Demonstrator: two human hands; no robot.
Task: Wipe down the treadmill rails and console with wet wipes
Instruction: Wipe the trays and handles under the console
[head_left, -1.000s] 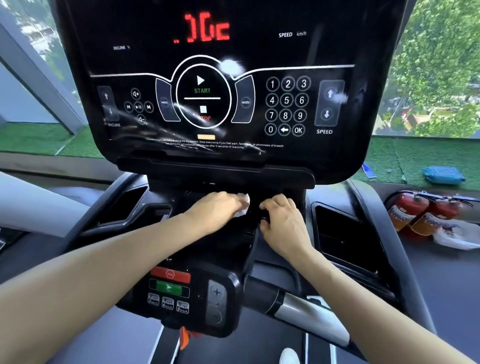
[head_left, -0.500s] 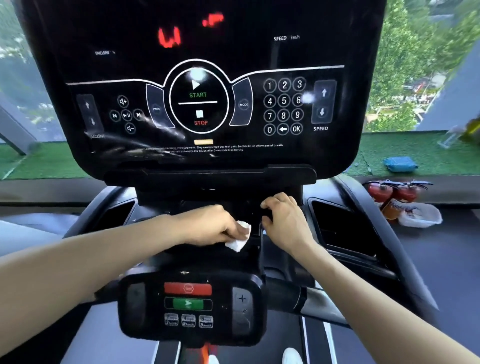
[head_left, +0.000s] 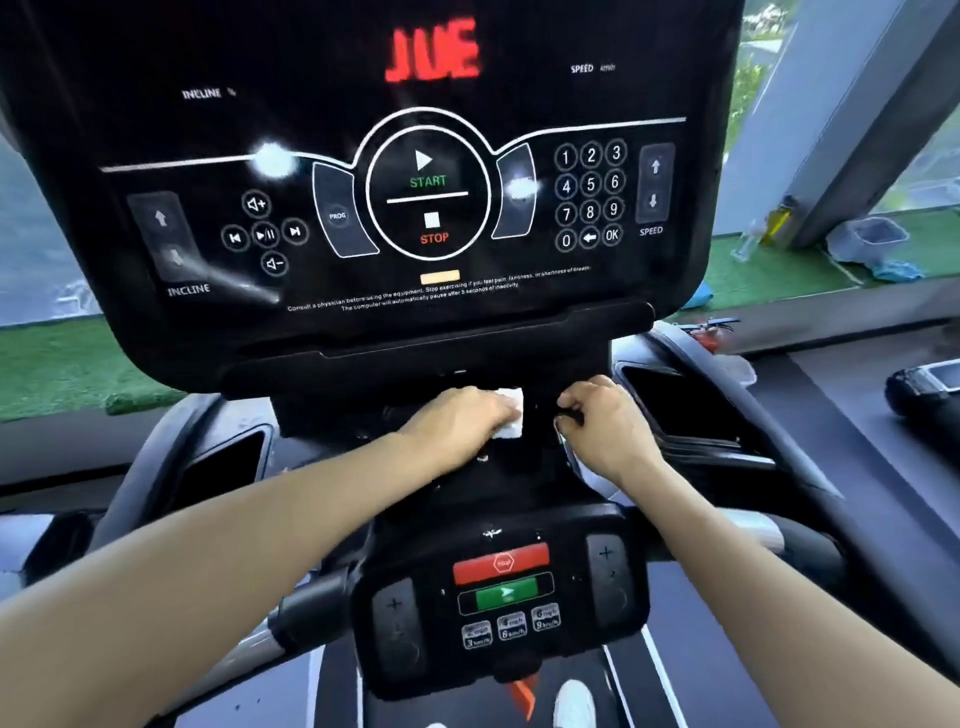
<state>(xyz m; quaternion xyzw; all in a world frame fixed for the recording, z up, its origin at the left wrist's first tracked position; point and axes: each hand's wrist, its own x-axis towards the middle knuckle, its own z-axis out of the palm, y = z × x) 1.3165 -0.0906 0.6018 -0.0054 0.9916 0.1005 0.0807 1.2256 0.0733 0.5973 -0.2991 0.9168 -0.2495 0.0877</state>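
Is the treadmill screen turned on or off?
On. The console screen shows glowing red characters at its top, too blurred to read.

Fire extinguisher (head_left: 709, 332), clear container (head_left: 875, 236), green turf (head_left: 62, 364).
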